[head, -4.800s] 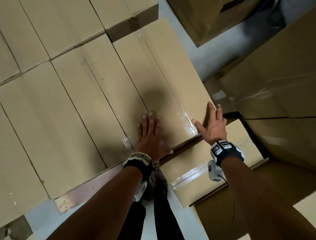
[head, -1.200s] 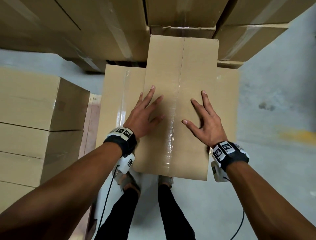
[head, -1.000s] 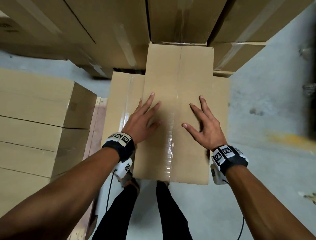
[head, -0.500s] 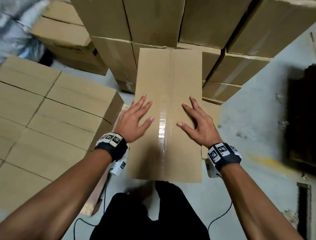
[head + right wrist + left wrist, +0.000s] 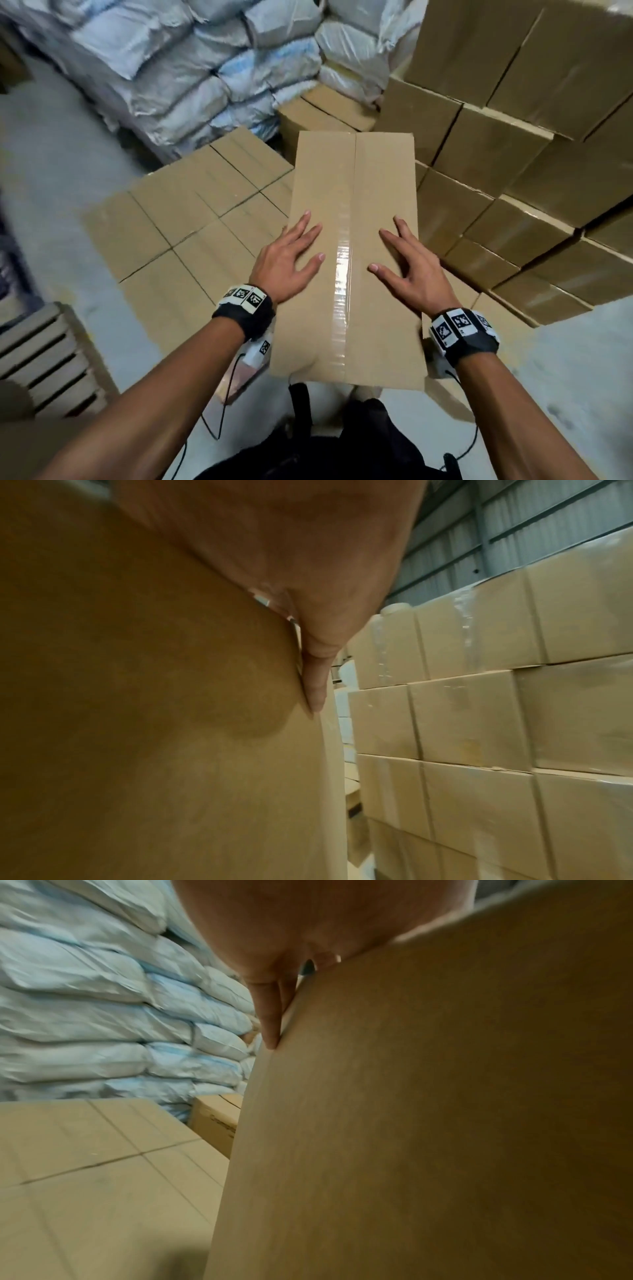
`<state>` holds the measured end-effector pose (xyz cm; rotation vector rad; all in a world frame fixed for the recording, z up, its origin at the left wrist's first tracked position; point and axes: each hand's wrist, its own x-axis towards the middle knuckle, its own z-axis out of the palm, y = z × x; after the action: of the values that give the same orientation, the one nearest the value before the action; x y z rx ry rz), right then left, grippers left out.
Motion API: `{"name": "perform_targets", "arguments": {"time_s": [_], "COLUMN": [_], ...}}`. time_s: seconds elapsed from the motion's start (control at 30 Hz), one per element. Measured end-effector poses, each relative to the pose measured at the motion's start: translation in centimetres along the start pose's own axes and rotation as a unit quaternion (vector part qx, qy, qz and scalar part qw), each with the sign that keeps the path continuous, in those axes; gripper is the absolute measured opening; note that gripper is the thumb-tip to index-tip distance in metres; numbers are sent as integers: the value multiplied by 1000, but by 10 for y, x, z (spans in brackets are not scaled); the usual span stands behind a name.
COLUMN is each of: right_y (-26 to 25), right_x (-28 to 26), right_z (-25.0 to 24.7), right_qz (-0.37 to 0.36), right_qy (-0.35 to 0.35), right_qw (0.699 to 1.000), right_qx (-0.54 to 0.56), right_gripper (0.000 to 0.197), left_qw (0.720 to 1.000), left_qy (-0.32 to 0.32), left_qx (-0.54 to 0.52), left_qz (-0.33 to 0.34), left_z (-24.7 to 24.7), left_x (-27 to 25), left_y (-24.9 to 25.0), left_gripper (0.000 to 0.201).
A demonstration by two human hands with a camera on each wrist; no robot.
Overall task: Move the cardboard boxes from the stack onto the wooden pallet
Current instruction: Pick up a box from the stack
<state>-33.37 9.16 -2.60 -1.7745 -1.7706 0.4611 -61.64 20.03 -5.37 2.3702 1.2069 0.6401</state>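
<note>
Grey concrete floor (image 5: 58,192) runs between goods in the head view: pale blue-white sacks (image 5: 191,65) piled at the back, a tall stack of cardboard boxes (image 5: 513,150) on the right, and a low layer of boxes (image 5: 191,219) on the left, its top showing about six box tops, the exact count unclear. One long brown carried box (image 5: 352,253), sealed along its middle seam with clear glossy tape, is held out in front of the person's body, between stack and layer. Left hand (image 5: 284,260) and right hand (image 5: 411,270) lie flat on its top, fingers spread and straight, released rather than clenched. From the left wrist, a straight finger (image 5: 270,1015) lies along the box's upper edge, with sacks and the low layer behind. From the right wrist, one finger (image 5: 316,680) lies along the box's edge, and the stack (image 5: 496,723) shows at least four tiers under a corrugated wall (image 5: 514,520).
</note>
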Motion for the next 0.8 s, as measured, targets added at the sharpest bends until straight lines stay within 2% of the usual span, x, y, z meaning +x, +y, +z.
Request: {"name": "perform_targets", "arguments": {"time_s": [0.2,0.37,0.57,0.8], "right_y": [-102,-176,-247,-310], "right_x": [58,113,194,286], "right_z": [65,121,186,250], "right_qz": [-91,-166,-242,-309], "right_qy": [-73,-125,-173,-223], "right_qw": [993,978,954,922], "right_qx": [4,11,34,72], "right_gripper": [75,73,72,71], "left_qw": [993,978,950,919], "left_qy": [68,123,178,218], "left_qx": [36,57,93,120], "left_qz": [-89,-156,-239,-306], "left_z": [-90,-150,-216,-270], "left_x": [-71,-112,-129,-126], "left_y": [-74,-131,-191,-250], "left_gripper": [63,62,61,61]}}
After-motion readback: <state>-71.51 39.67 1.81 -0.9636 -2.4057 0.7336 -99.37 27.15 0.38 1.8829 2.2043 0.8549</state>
